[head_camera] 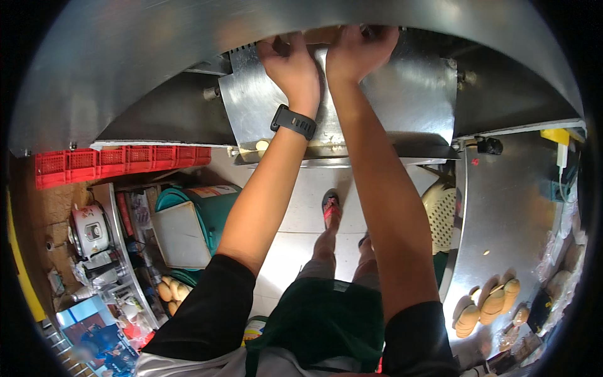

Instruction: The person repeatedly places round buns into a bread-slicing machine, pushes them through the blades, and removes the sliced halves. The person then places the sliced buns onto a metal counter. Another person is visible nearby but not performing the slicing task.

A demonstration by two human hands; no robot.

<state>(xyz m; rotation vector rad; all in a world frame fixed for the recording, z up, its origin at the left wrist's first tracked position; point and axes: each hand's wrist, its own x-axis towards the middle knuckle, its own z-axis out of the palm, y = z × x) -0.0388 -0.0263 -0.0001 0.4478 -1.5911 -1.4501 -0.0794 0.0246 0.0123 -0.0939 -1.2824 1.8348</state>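
Both my hands reach under the overhanging edge of a large metal hood [301,14]. My left hand [292,66], with a black watch strap on its wrist, is bent above a sloping sheet-metal plate [405,94]. Close beside it on the right is my right hand [355,54], its fingers curled. A tan-brown thing [322,36] shows between the hands at the hood's edge; most of it is hidden. The hood covers the fingertips, so their grip does not show. A small pale round piece [262,145] lies at the plate's lower left.
A steel counter [499,202] at right bears several tan oblong pieces [492,304]. At left are a red plastic crate [122,165], a green bin [219,207], a pale tray [181,235] and a rice cooker [92,231]. A perforated cream container [440,217] stands under the counter.
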